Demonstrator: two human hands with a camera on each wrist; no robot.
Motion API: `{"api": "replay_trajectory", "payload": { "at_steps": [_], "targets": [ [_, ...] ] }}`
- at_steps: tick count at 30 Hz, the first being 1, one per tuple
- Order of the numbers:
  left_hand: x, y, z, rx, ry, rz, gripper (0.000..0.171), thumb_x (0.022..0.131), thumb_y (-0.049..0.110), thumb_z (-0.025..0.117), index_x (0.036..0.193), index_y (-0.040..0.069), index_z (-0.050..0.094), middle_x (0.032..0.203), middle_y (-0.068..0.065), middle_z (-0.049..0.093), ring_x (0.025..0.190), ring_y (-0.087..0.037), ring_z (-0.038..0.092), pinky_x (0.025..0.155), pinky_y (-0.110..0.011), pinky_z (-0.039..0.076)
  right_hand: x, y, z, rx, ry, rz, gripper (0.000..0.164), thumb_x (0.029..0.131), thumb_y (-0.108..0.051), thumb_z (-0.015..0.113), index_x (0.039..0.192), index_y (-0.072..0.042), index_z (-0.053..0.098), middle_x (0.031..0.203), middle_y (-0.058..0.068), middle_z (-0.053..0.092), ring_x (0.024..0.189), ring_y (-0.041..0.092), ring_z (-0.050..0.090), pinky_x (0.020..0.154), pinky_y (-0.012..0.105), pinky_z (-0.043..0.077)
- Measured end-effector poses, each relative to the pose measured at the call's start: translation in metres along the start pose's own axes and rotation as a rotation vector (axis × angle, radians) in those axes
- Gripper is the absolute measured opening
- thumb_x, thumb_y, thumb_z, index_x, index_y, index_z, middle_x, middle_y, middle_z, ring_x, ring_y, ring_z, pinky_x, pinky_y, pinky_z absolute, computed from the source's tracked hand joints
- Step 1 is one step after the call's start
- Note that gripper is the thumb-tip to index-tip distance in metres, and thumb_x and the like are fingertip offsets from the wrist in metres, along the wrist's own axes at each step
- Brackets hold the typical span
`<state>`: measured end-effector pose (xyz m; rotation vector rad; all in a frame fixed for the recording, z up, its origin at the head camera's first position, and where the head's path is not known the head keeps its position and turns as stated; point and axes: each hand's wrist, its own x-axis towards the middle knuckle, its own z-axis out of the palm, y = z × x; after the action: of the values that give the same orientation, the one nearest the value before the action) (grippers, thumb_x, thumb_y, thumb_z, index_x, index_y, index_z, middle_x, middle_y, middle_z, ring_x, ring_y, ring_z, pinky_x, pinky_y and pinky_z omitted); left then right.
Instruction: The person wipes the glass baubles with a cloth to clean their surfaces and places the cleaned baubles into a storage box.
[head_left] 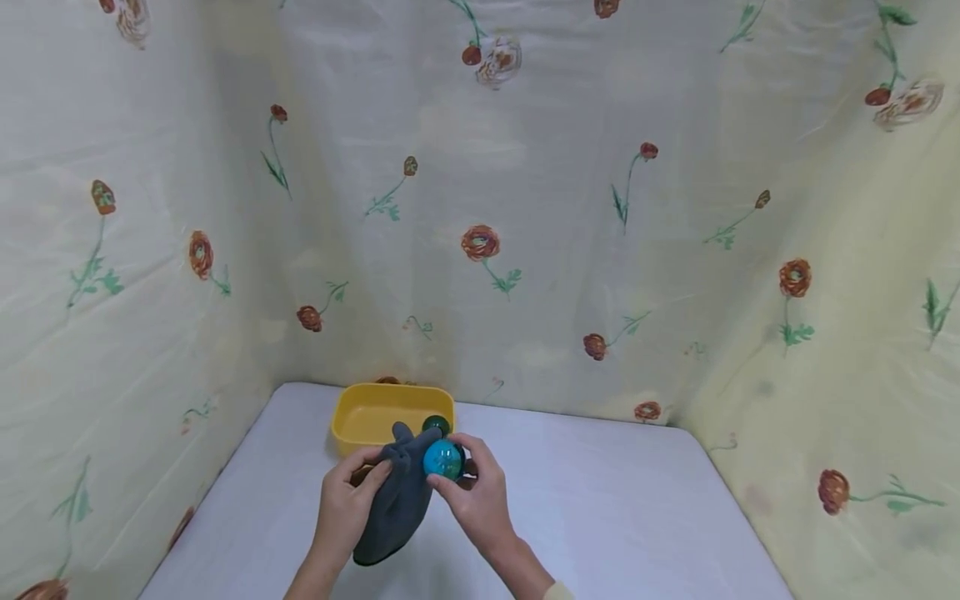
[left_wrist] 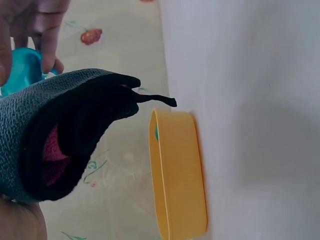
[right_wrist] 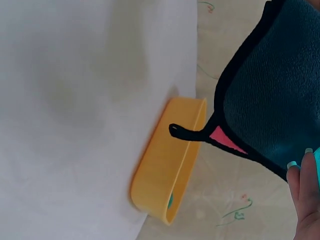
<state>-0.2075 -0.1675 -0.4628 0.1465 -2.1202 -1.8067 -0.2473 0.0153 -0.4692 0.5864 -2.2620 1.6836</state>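
Observation:
My left hand [head_left: 348, 500] pinches a dark grey cloth [head_left: 397, 504] near its upper part, and the rest hangs below the fingers. The cloth has black edging, a loop and a pink inner side, which shows in the left wrist view. Between its thumb and fingers my right hand [head_left: 483, 496] holds a shiny turquoise ball [head_left: 442, 459] beside the cloth. In the right wrist view the cloth [right_wrist: 272, 85] hides most of the ball, and the right hand's fingers [right_wrist: 297, 192] lie at its lower edge.
Behind the hands, a yellow tub [head_left: 371, 421] stands at the back left of the white table [head_left: 622, 508]. A dark green ball [head_left: 436, 424] shows at the tub's right end. Flowered curtains [head_left: 555, 275] enclose the table at the back and both sides.

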Motion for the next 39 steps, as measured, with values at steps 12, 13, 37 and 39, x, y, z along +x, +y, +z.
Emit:
{"api": "replay_trajectory", "payload": {
  "at_steps": [12,13,37,39],
  "targets": [
    [0.003,0.0,-0.012,0.038,0.021,-0.015,0.015,0.095,0.012,0.065,0.108,0.016,0.072,0.105,-0.003,0.071,0.09,-0.018,0.063,0.08,-0.022,0.055,0.02,0.005,0.012,0.003,0.028,0.012,0.051,0.083,-0.018,0.081,0.128,-0.022,0.058,0.129,0.006,0.061,0.084,0.016,0.065,0.077,0.019,0.058],
    [0.003,0.0,-0.014,0.039,0.022,-0.017,0.015,0.095,0.012,0.065,0.108,0.016,0.072,0.105,-0.004,0.071,0.091,-0.017,0.063,0.08,-0.022,0.054,0.021,0.005,0.013,0.0,0.032,0.024,0.052,0.082,-0.017,0.082,0.128,-0.022,0.058,0.129,0.007,0.061,0.084,0.016,0.065,0.077,0.018,0.058],
    [-0.001,-0.012,-0.04,0.01,0.081,-0.071,0.014,0.094,0.013,0.067,0.107,0.016,0.073,0.104,-0.005,0.07,0.09,-0.015,0.064,0.077,-0.022,0.054,0.049,0.03,0.033,-0.032,0.02,0.05,0.049,0.083,-0.023,0.081,0.127,-0.022,0.059,0.126,0.003,0.062,0.083,0.017,0.06,0.076,0.02,0.056],
    [-0.001,-0.012,-0.042,0.006,0.085,-0.066,0.014,0.094,0.014,0.068,0.107,0.016,0.073,0.104,-0.004,0.07,0.089,-0.014,0.064,0.077,-0.021,0.054,0.051,0.033,0.035,-0.039,0.018,0.063,0.049,0.083,-0.023,0.082,0.126,-0.024,0.059,0.125,0.003,0.062,0.083,0.016,0.06,0.077,0.019,0.056]
  ]
}}
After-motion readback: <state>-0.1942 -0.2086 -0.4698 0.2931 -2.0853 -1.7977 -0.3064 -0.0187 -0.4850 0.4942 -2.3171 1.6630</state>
